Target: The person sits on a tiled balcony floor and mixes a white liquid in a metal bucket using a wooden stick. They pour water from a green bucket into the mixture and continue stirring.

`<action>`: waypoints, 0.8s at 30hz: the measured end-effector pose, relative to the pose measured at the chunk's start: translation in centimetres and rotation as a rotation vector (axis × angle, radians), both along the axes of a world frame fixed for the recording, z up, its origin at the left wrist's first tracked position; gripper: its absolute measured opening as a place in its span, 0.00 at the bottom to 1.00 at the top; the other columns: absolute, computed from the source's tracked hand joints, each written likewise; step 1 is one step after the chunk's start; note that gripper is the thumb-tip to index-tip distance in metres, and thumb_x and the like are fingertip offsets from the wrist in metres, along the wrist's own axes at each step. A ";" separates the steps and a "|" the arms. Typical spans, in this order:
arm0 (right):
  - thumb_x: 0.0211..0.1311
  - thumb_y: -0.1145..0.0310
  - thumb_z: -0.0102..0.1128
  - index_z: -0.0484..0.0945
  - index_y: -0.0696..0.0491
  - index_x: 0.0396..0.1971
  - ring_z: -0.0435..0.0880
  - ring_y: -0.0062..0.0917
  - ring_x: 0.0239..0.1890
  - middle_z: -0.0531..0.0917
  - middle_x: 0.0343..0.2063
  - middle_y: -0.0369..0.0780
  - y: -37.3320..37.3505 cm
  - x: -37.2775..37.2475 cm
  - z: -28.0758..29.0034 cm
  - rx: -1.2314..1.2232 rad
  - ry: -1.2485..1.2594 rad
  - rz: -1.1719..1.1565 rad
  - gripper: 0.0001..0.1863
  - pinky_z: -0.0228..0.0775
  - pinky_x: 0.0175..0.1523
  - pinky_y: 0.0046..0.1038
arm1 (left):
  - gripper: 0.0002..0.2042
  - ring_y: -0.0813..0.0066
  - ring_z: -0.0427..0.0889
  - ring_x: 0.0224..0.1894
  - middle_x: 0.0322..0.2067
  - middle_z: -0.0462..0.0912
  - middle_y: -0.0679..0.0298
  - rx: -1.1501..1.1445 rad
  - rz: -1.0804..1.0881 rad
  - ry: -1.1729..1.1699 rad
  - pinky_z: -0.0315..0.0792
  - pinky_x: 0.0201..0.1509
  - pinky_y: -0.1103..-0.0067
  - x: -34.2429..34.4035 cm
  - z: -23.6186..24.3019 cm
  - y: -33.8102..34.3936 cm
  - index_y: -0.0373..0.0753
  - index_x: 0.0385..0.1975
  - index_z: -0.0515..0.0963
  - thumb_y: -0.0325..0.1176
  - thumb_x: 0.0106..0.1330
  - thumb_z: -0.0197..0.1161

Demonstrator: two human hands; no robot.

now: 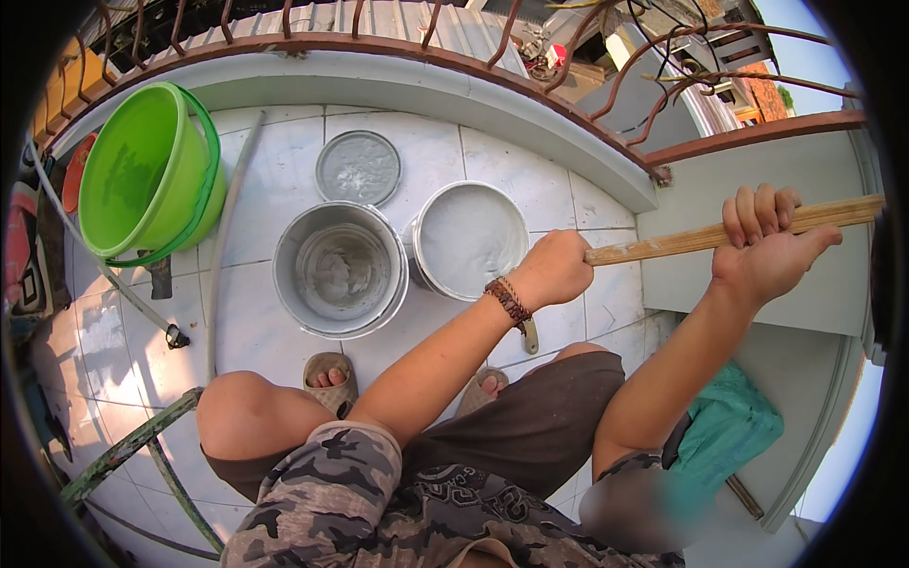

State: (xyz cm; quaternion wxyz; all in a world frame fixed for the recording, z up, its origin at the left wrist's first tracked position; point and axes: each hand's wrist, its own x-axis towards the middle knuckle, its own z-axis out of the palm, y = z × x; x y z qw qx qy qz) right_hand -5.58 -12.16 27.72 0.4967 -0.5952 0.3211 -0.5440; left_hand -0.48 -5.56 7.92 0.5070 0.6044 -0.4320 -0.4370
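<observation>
A long wooden stick [653, 248] runs across to the right, raised above the floor. My left hand [557, 270] is closed round its near end in a fist. Further along, my right hand [762, 237] has its fingers curled over the stick, palm turned up and thumb stretched out. The stick's far end is lost at the dark picture rim. Left of my left hand stands a bucket full of smooth pale grey paint-like material [471, 237]. Beside it, another bucket [287, 270] has a grey, smeared inside with some thick material at the bottom.
A grey-smeared round lid [358, 168] lies behind the buckets. Further left are a green basin [194, 180] and a grey pipe [230, 222]. A tan handle [530, 337] shows below my left wrist. A low wall with a rusty railing [431, 55] curves round the tiled floor.
</observation>
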 end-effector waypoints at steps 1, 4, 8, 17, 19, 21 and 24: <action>0.64 0.30 0.18 0.54 0.49 0.18 0.45 0.17 0.13 0.52 0.11 0.31 -0.2 0.1 -0.1 0.033 -0.016 0.006 0.36 0.38 0.16 0.21 | 0.09 0.41 0.79 0.31 0.24 0.78 0.37 0.011 -0.013 -0.023 0.74 0.41 0.61 0.4 0.0 0.1 0.26 0.21 0.78 0.24 0.48 0.52; 0.64 0.29 0.19 0.54 0.49 0.18 0.45 0.17 0.13 0.52 0.11 0.31 -0.5 0.7 -0.9 0.057 -0.064 0.029 0.36 0.38 0.16 0.21 | 0.09 0.42 0.80 0.32 0.25 0.78 0.37 0.070 -0.049 -0.057 0.74 0.41 0.62 2.2 0.1 0.7 0.26 0.21 0.78 0.25 0.48 0.52; 0.63 0.29 0.18 0.54 0.49 0.17 0.46 0.18 0.13 0.52 0.11 0.31 -0.4 0.7 -1.5 0.031 -0.143 0.059 0.36 0.37 0.17 0.21 | 0.08 0.43 0.79 0.30 0.24 0.78 0.38 0.067 0.006 -0.181 0.74 0.40 0.61 4.0 0.3 1.0 0.28 0.18 0.78 0.24 0.47 0.52; 0.55 0.21 0.21 0.54 0.48 0.17 0.46 0.18 0.14 0.53 0.11 0.32 0.1 -1.9 -0.7 -0.100 -0.272 0.218 0.39 0.39 0.18 0.22 | 0.05 0.44 0.77 0.28 0.20 0.76 0.43 -0.204 0.327 -0.176 0.71 0.36 0.61 2.5 0.5 -1.4 0.31 0.19 0.78 0.21 0.45 0.53; 0.52 0.19 0.22 0.54 0.47 0.17 0.46 0.18 0.14 0.54 0.11 0.31 -0.1 -2.5 -1.2 -0.107 -0.343 0.520 0.41 0.40 0.19 0.22 | 0.06 0.45 0.77 0.27 0.20 0.76 0.44 -0.224 0.311 -0.135 0.71 0.35 0.62 2.5 -0.2 -1.7 0.31 0.20 0.78 0.21 0.46 0.53; 0.50 0.18 0.23 0.54 0.47 0.17 0.47 0.17 0.15 0.54 0.12 0.31 0.5 -2.1 -1.5 -0.072 -0.277 0.511 0.41 0.40 0.20 0.21 | 0.07 0.51 0.76 0.25 0.19 0.76 0.46 -0.242 0.275 -0.067 0.70 0.33 0.66 2.3 -0.9 -1.9 0.32 0.21 0.79 0.20 0.47 0.53; 0.50 0.18 0.23 0.53 0.47 0.17 0.48 0.17 0.15 0.54 0.12 0.31 1.5 -1.7 -1.2 -0.082 -0.176 0.449 0.41 0.41 0.20 0.21 | 0.08 0.56 0.75 0.22 0.17 0.76 0.48 -0.246 0.182 0.045 0.70 0.31 0.69 1.3 -1.5 -1.8 0.32 0.21 0.79 0.20 0.48 0.52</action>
